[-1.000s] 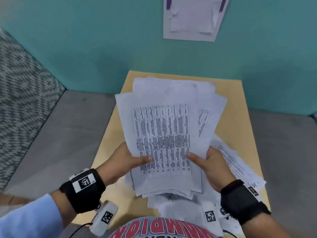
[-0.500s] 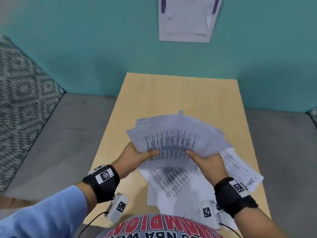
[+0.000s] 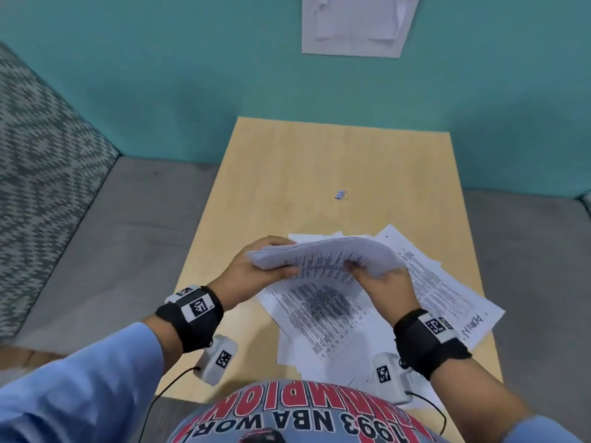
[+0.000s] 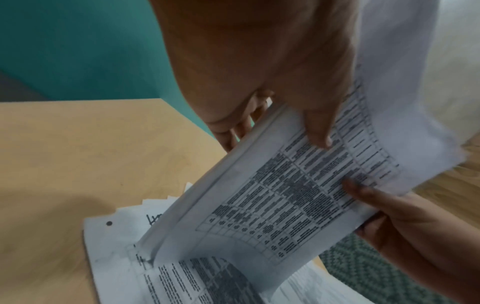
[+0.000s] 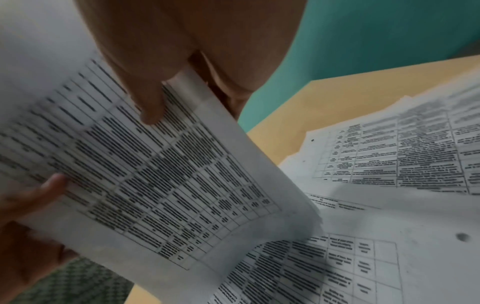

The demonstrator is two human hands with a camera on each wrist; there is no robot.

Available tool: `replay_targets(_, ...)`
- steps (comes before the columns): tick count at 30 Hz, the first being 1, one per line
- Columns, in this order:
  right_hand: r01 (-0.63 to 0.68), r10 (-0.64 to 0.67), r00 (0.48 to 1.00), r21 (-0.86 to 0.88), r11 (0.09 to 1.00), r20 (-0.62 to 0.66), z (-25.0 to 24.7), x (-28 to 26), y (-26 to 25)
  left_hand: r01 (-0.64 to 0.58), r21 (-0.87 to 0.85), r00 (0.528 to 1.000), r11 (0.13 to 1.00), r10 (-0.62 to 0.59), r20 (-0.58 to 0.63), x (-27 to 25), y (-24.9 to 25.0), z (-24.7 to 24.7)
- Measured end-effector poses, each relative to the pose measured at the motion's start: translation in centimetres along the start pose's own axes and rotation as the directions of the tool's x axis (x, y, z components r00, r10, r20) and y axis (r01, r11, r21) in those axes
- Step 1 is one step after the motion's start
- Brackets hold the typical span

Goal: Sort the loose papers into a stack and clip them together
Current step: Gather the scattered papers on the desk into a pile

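From the head view, your left hand (image 3: pixel 256 270) and right hand (image 3: pixel 383 282) each grip a side of the bundle of papers (image 3: pixel 323 254), thumbs on its printed face and fingers behind; the bundle is bowed and tilted above the near half of the table (image 3: pixel 287 174). Under it, loose sheets (image 3: pixel 447 292) lie fanned out toward the table's near right corner, one bearing handwriting close to the right edge. A small binder clip (image 3: pixel 341 195) sits by itself near the table's middle, well apart from the papers. From the left wrist view, your left hand (image 4: pixel 259 72) has its thumb pressed on the bundle of papers (image 4: pixel 280 205) and fingers curled behind the edge, while your right hand (image 4: pixel 405 226) clasps the opposite edge; the bundle's lower corner meets the loose sheets (image 4: pixel 116 246) on the table (image 4: pixel 64 154). From the right wrist view, your right hand (image 5: pixel 182 51) pinches the bundle of papers (image 5: pixel 168 185) with its thumb on the print, your left hand (image 5: pixel 26 205) holds the far side, and the loose sheets (image 5: pixel 389 164) spread across the table (image 5: pixel 337 98).
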State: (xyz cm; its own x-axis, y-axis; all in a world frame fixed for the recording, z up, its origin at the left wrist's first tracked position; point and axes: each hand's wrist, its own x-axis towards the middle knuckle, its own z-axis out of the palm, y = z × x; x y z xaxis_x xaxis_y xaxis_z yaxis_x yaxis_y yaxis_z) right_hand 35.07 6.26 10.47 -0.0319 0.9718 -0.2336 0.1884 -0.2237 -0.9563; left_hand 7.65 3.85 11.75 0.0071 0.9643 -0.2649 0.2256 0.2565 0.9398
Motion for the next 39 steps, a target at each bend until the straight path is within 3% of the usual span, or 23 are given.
replay_targets(2,-0.049,0.049,0.999,0.009,0.999,-0.019,0.0,0.4,0.1,0.023,-0.026,0.999,0.999,-0.022,0.028,0.1,0.1,0.3)
replay_targets(7,-0.016,0.019,0.999,0.097,0.995,-0.033,0.1,-0.1,-1.1,-0.006,-0.079,0.999,0.997,0.003,-0.048,0.2,1.3,1.1)
replay_targets(11,-0.091,0.091,0.996,-0.030,0.995,-0.008,0.1,-0.3,0.5,0.072,-0.024,0.996,0.997,-0.071,0.049,0.6,0.8,0.8)
replay_targets(13,-0.107,0.107,0.994,-0.032,0.994,-0.001,-0.2,0.1,1.0,0.020,0.014,0.999,1.000,-0.021,0.027,0.7,1.8,0.3)
replay_targets(15,-0.099,0.099,0.995,-0.032,0.995,-0.021,-0.6,0.3,0.4,-0.144,0.129,0.988,0.981,0.150,-0.044,0.5,4.1,-0.6)
replay_targets(17,-0.006,0.006,1.000,-0.142,0.990,-0.005,-0.9,0.3,-1.0,-0.336,0.291,0.930,0.896,0.364,-0.047,0.2,6.9,-1.4)
replay_targets(19,0.155,-0.144,0.988,-0.271,0.950,0.061,-1.2,0.4,-2.4,-0.426,0.487,0.891,0.762,0.447,0.080,0.0,9.3,-1.8)
replay_targets(22,0.380,-0.307,0.922,-0.396,0.836,0.236,-1.2,0.4,-4.5,-0.408,0.792,0.908,0.455,0.293,0.300,0.1,11.0,-1.2)
replay_targets(23,0.408,-0.315,0.908,-0.404,0.819,0.277,-1.1,0.3,-5.2,-0.397,0.798,0.915,0.453,0.266,0.305,0.2,10.8,-0.9)
replay_targets(26,0.338,-0.266,0.933,-0.337,0.879,0.243,-2.2,0.4,-5.7,-0.314,0.609,0.949,0.728,0.219,0.227,0.5,9.1,-1.1)
replay_targets(29,0.207,-0.208,0.978,-0.273,0.940,0.026,-5.1,0.7,-3.9,-0.197,0.346,0.979,0.917,0.164,0.122,0.9,6.8,-2.4)
replay_targets(31,0.084,-0.101,0.990,-0.171,0.982,-0.094,-6.8,1.0,-2.5,-0.138,0.221,0.989,0.965,0.122,0.084,0.8,5.3,-2.9)
replay_targets(34,-0.014,0.016,0.999,0.060,0.998,-0.038,-7.6,1.6,-1.3,-0.083,0.104,0.996,0.991,0.084,-0.001,0.6,3.4,-3.1)
replay_targets(37,-0.035,0.061,0.996,0.338,0.940,-0.067,-7.5,2.2,-0.6,-0.061,-0.012,0.989,0.998,0.059,-0.137,0.9,2.1,-3.3)
replay_targets(39,-0.026,0.068,0.993,0.373,0.927,-0.098,-7.2,2.5,-0.3,-0.066,-0.085,0.988,0.994,0.054,-0.143,1.0,1.8,-3.4)
